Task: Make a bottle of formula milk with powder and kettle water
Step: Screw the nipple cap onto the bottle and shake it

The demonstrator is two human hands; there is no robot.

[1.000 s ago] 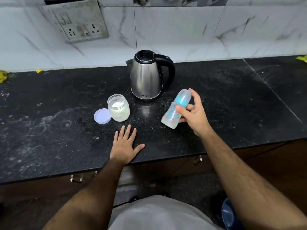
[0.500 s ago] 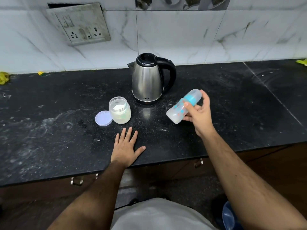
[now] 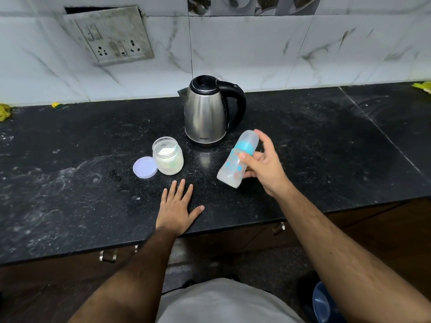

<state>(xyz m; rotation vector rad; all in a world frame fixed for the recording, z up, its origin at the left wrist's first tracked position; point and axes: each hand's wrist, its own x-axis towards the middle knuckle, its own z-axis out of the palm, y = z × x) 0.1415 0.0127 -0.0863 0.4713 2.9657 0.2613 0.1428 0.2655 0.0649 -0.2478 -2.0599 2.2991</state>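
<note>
head view, right hand: the right hand [image 3: 263,169] has its thumb and fingers wrapped round the baby bottle [image 3: 236,160], held in the air just in front of the kettle and tilted, capped end up and away from the person.
head view, left hand: the left hand [image 3: 178,206] lies flat on the table [image 3: 70,183], fingers spread, holding nothing, just in front of the powder jar.
where the stuff is: the powder jar [image 3: 168,156] stands open between that hand and the kettle [image 3: 206,113], with its lid [image 3: 145,167] lying flat against its left side.
risk, bottle: looks like it's being shaken, so if the teal collar isn't screwed tight, milk could leak out. The grip is one-handed round the middle, so a slip drops it on the stone.
risk, jar: it's uncovered and close to the hand and the bottle. One careless swing and there's powder everywhere, I reckon.
risk, kettle: if the water's hot, a knock from that bottle hand wouldn't be fun.
writing, kettle: "MILTON" printed low on the steel body.
writing, bottle: coloured prints on the side, nothing I can read.
writing, jar: faint markings, too blurry to read.
</note>
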